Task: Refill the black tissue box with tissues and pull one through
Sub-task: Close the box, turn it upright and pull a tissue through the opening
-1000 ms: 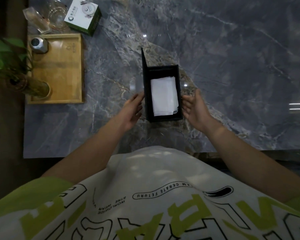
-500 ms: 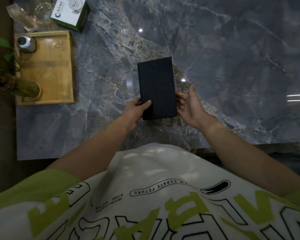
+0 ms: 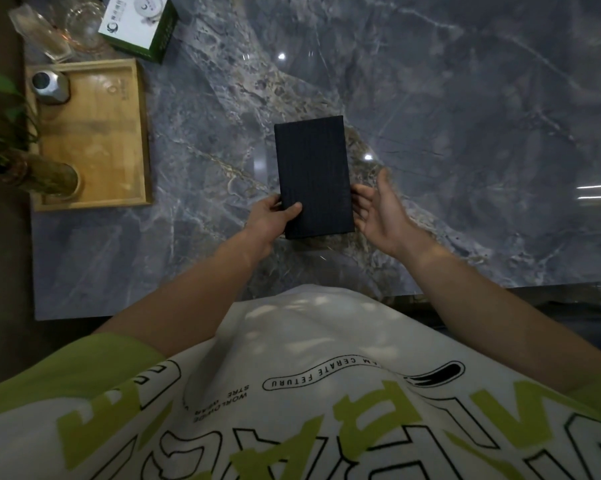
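Now closed black tissue box (image 3: pixel 313 176) — left hand (image 3: pixel 271 220)

On table (image 3: pixel 465 98), centre: box (image 3: pixel 313 174). At its near-left corner, left hand (image 3: pixel 271 220), thumb on top; just beside near-right edge, right hand (image 3: pixel 378 209). Far left: tray (image 3: pixel 98 140), bearing canister (image 3: pixel 49 86) behind, vase (image 3: pixel 46 178) in front. Behind tray: carton (image 3: pixel 136 26).

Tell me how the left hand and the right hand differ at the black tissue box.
The left hand grips the black tissue box at its near left corner, thumb on top; the right hand is open beside its right edge, gripping nothing. The left hand shows its back, the right hand its palm. Both are at the box's near end.
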`<state>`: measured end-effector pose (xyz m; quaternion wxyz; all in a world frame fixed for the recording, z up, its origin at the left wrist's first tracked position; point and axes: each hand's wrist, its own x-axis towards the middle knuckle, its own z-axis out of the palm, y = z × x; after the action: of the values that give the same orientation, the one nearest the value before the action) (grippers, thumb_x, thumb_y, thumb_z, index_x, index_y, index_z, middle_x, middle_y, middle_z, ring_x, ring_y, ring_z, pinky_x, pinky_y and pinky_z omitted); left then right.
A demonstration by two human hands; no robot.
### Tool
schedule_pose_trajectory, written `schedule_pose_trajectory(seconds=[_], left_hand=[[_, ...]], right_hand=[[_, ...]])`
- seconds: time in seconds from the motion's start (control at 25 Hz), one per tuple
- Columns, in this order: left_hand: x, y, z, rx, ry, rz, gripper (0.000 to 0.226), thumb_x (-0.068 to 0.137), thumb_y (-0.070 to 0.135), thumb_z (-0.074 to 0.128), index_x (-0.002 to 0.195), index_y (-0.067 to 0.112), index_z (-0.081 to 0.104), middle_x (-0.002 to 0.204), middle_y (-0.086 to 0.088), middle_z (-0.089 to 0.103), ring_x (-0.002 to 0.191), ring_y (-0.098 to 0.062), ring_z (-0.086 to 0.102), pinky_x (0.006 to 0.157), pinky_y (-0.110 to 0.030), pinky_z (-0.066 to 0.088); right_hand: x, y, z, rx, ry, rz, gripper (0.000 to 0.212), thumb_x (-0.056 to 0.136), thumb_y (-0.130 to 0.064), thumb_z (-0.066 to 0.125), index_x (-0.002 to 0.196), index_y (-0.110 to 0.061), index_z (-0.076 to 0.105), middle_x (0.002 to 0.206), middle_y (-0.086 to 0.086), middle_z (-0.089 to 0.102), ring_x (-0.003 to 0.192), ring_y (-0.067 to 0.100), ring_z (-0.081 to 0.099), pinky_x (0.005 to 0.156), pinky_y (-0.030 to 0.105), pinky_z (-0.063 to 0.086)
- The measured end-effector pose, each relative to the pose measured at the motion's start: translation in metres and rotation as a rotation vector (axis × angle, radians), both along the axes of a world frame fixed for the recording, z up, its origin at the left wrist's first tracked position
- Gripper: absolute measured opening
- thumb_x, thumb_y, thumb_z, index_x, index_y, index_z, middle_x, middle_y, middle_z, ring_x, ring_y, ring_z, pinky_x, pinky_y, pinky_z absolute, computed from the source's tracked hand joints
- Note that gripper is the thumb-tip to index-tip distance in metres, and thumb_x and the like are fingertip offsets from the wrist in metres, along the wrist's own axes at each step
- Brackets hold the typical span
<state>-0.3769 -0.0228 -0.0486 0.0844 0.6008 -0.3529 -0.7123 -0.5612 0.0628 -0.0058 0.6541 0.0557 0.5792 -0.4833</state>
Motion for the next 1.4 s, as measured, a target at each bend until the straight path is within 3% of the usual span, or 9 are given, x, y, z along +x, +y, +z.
schedule_pose_trajectory(seconds=[0.32, 0.44, 0.56, 0.72, 0.84, 0.96, 1.12, 1.24, 1.4], left_hand=[[-0.001, 0.0, 0.004, 0.002, -0.027, 0.002, 0.043, 0.088, 0.013, 0.068, 0.129, 0.007, 0.056, 0.126, -0.013, 0.063, 0.112, -0.027, 0.063, 0.097, -0.041, 0.053], [-0.002, 0.0, 0.013, 0.052, 0.017, 0.053, 0.045, 0.092, 0.02, 0.064, 0.134, 0.008, 0.052, 0.129, -0.008, 0.062, 0.107, -0.02, 0.064, 0.08, -0.032, 0.057], [-0.005, -0.006, 0.035, 0.103, 0.021, 0.051, 0.042, 0.095, 0.037, 0.055, 0.133, 0.02, 0.052, 0.126, 0.0, 0.062, 0.102, -0.014, 0.062, 0.066, -0.027, 0.05], [-0.009, -0.012, 0.057, 0.197, 0.03, -0.002, 0.044, 0.093, 0.055, 0.047, 0.126, 0.026, 0.054, 0.107, 0.004, 0.061, 0.096, -0.015, 0.058, 0.074, -0.032, 0.048], [-0.005, -0.014, 0.064, 0.215, 0.056, 0.006, 0.051, 0.092, 0.059, 0.046, 0.125, 0.022, 0.056, 0.1, 0.002, 0.06, 0.089, -0.015, 0.057, 0.074, -0.031, 0.048], [0.001, -0.017, 0.069, 0.19, 0.114, 0.043, 0.041, 0.093, 0.058, 0.044, 0.109, 0.025, 0.062, 0.101, 0.0, 0.058, 0.086, -0.014, 0.054, 0.075, -0.03, 0.044], [0.018, -0.025, 0.073, 0.114, 0.221, 0.097, 0.052, 0.096, 0.058, 0.036, 0.127, 0.02, 0.054, 0.118, -0.005, 0.059, 0.104, -0.018, 0.057, 0.092, -0.032, 0.046], [0.029, -0.029, 0.073, 0.05, 0.301, 0.077, 0.057, 0.098, 0.056, 0.032, 0.136, 0.017, 0.048, 0.138, -0.007, 0.053, 0.128, -0.021, 0.049, 0.113, -0.038, 0.033], [0.041, -0.029, 0.076, 0.023, 0.366, 0.1, 0.063, 0.101, 0.051, 0.029, 0.147, 0.008, 0.034, 0.144, -0.01, 0.049, 0.13, -0.02, 0.048, 0.115, -0.036, 0.034]], right_hand=[[-0.001, -0.001, 0.001, 0.013, 0.014, 0.004, 0.079, 0.097, -0.064, 0.02, 0.149, -0.006, 0.03, 0.157, 0.009, 0.032, 0.144, 0.019, 0.032, 0.114, 0.032, 0.029], [-0.002, -0.003, 0.001, 0.03, 0.044, 0.025, 0.074, 0.098, -0.061, 0.022, 0.148, -0.008, 0.033, 0.155, 0.008, 0.035, 0.142, 0.018, 0.035, 0.108, 0.03, 0.033], [0.0, -0.009, 0.005, 0.024, 0.122, 0.142, 0.071, 0.098, -0.061, 0.021, 0.149, -0.012, 0.033, 0.151, 0.004, 0.041, 0.135, 0.016, 0.043, 0.097, 0.025, 0.041], [0.004, -0.016, 0.013, 0.041, 0.206, 0.253, 0.064, 0.1, -0.058, 0.02, 0.135, -0.016, 0.053, 0.126, 0.002, 0.06, 0.105, 0.008, 0.058, 0.078, 0.023, 0.045], [0.005, -0.015, 0.014, 0.023, 0.204, 0.263, 0.064, 0.099, -0.059, 0.024, 0.132, -0.015, 0.057, 0.127, 0.004, 0.062, 0.111, 0.014, 0.059, 0.084, 0.027, 0.048], [0.01, -0.014, 0.016, -0.007, 0.196, 0.232, 0.061, 0.099, -0.057, 0.026, 0.133, -0.015, 0.056, 0.121, 0.001, 0.063, 0.108, 0.012, 0.06, 0.082, 0.026, 0.048], [0.016, -0.019, 0.022, -0.03, 0.247, 0.187, 0.058, 0.099, -0.056, 0.034, 0.133, -0.015, 0.055, 0.123, 0.002, 0.062, 0.114, 0.016, 0.06, 0.084, 0.029, 0.05], [0.019, -0.024, 0.026, -0.064, 0.317, 0.193, 0.05, 0.1, -0.053, 0.034, 0.126, -0.018, 0.059, 0.123, 0.002, 0.064, 0.114, 0.018, 0.061, 0.092, 0.034, 0.052], [0.027, -0.033, 0.035, -0.052, 0.345, 0.137, 0.058, 0.098, -0.058, 0.032, 0.132, -0.017, 0.054, 0.123, 0.004, 0.063, 0.115, 0.02, 0.061, 0.099, 0.039, 0.05]])
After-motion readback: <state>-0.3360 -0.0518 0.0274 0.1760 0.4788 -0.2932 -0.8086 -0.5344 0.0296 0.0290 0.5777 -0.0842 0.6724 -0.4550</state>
